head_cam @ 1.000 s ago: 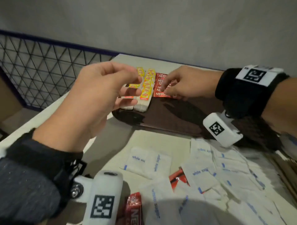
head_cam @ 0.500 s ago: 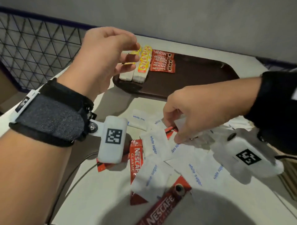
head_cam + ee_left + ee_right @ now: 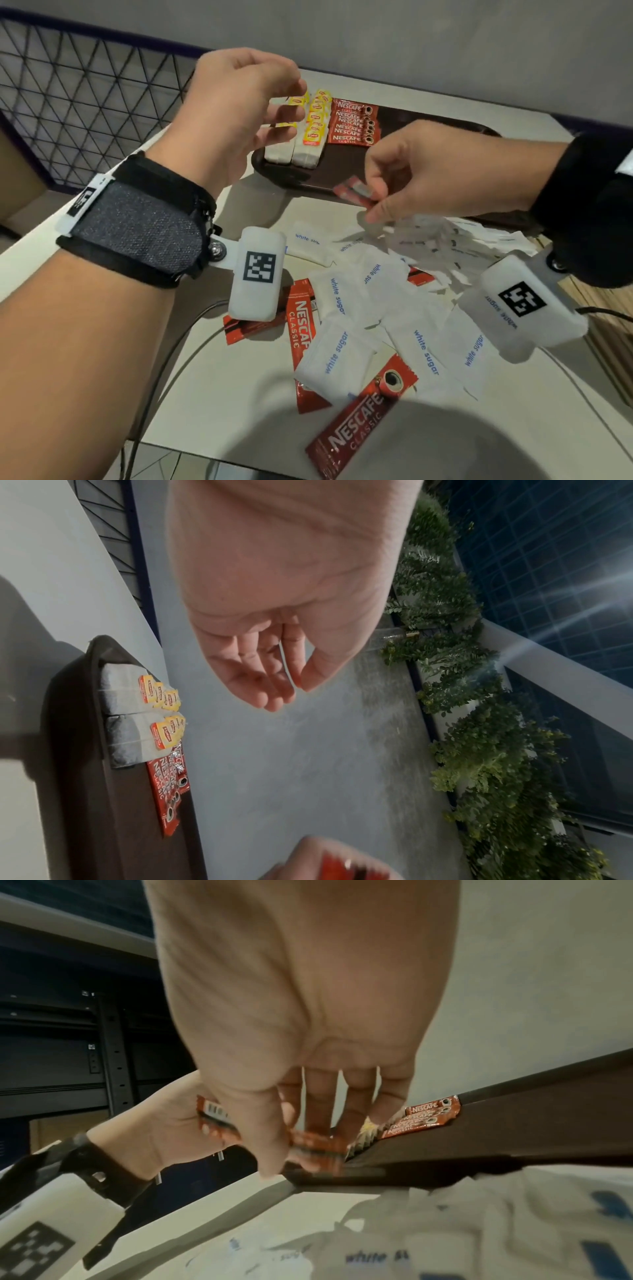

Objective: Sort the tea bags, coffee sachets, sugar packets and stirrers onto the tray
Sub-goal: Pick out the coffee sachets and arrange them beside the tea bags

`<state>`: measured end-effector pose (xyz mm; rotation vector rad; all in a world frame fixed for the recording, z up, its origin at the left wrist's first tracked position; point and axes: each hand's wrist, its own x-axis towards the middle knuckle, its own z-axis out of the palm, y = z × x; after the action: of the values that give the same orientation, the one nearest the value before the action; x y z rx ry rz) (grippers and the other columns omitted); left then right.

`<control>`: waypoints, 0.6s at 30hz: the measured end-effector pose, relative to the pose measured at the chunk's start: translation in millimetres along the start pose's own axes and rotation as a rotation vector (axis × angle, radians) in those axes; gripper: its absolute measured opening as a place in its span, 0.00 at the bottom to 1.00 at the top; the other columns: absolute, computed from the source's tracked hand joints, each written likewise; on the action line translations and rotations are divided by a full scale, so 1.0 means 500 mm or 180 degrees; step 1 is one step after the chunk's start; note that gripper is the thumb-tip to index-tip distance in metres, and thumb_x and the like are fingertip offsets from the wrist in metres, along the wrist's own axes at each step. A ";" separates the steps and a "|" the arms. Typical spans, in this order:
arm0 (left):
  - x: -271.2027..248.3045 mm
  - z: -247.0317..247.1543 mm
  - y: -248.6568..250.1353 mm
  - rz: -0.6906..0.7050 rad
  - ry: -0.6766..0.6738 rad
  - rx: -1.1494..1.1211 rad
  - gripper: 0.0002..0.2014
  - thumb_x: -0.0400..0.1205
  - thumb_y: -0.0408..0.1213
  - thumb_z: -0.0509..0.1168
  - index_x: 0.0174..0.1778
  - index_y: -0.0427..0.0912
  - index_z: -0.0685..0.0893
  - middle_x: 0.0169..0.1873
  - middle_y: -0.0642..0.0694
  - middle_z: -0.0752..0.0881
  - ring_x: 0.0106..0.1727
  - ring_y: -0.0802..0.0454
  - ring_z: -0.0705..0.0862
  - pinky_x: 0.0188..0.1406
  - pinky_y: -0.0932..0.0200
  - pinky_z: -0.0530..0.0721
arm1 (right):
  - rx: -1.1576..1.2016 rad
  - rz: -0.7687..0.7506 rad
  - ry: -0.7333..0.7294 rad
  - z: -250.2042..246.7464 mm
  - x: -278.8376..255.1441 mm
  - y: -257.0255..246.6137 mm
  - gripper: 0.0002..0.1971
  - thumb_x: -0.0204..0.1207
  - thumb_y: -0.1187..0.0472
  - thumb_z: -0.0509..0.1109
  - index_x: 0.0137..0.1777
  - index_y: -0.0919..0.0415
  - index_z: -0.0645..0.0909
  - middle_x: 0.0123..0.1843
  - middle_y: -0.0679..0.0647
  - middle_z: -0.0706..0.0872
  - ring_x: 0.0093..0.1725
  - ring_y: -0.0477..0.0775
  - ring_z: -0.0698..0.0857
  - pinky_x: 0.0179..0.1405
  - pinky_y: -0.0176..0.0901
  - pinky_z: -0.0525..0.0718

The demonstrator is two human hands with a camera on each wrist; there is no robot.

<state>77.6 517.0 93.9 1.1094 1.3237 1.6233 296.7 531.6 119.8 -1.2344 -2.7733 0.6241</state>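
Note:
A dark brown tray (image 3: pixel 301 178) at the far side of the table holds two rows of yellow-tagged tea bags (image 3: pixel 308 150) and a stack of red coffee sachets (image 3: pixel 351 125). My left hand (image 3: pixel 291 99) hovers over the tea bags with loosely curled fingers. It holds nothing in the left wrist view (image 3: pixel 291 691). My right hand (image 3: pixel 376 205) pinches a red coffee sachet (image 3: pixel 354 192) just above the tray's near rim. The right wrist view shows the thumb across that sachet (image 3: pixel 315 1144). White sugar packets (image 3: pixel 346 298) lie heaped on the table, with loose coffee sachets (image 3: pixel 359 421) among them.
A black wire mesh fence (image 3: pixel 68 102) runs along the left, and a grey wall stands behind the tray. A thin cable (image 3: pixel 171 342) crosses the white table near its front edge. Brown wooden strips (image 3: pixel 603 322) show at the right edge, partly hidden by my right wrist.
My right hand left the tray's coffee stack, dipped into the pile and now lifts a red sachet towards the tray. My left hand has stayed over the tea bags.

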 end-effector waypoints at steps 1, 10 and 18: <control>0.001 -0.002 0.002 0.0008 0.0013 -0.0018 0.02 0.84 0.33 0.71 0.47 0.42 0.88 0.45 0.44 0.92 0.37 0.48 0.91 0.39 0.56 0.90 | 0.0072 -0.0070 0.0153 -0.001 -0.002 -0.003 0.13 0.72 0.60 0.82 0.35 0.56 0.79 0.40 0.56 0.93 0.43 0.55 0.93 0.44 0.60 0.90; 0.013 -0.039 0.014 0.0142 0.0279 -0.0175 0.11 0.82 0.32 0.70 0.60 0.34 0.88 0.41 0.48 0.92 0.38 0.50 0.92 0.39 0.59 0.88 | -0.0228 -0.0828 -0.0749 0.099 -0.054 -0.124 0.12 0.71 0.65 0.67 0.49 0.46 0.78 0.36 0.44 0.84 0.35 0.45 0.81 0.32 0.46 0.82; 0.022 -0.057 0.013 0.0115 0.0396 -0.0241 0.05 0.82 0.34 0.71 0.53 0.41 0.87 0.40 0.49 0.92 0.37 0.51 0.91 0.38 0.58 0.88 | -0.0748 -0.0928 -0.0878 0.116 -0.039 -0.149 0.14 0.74 0.46 0.75 0.56 0.42 0.78 0.36 0.42 0.83 0.38 0.42 0.82 0.34 0.39 0.81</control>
<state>47.1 516.5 99.7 1.0065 1.3161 1.7789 246.1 452.5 97.0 -0.7936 -3.2492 0.4869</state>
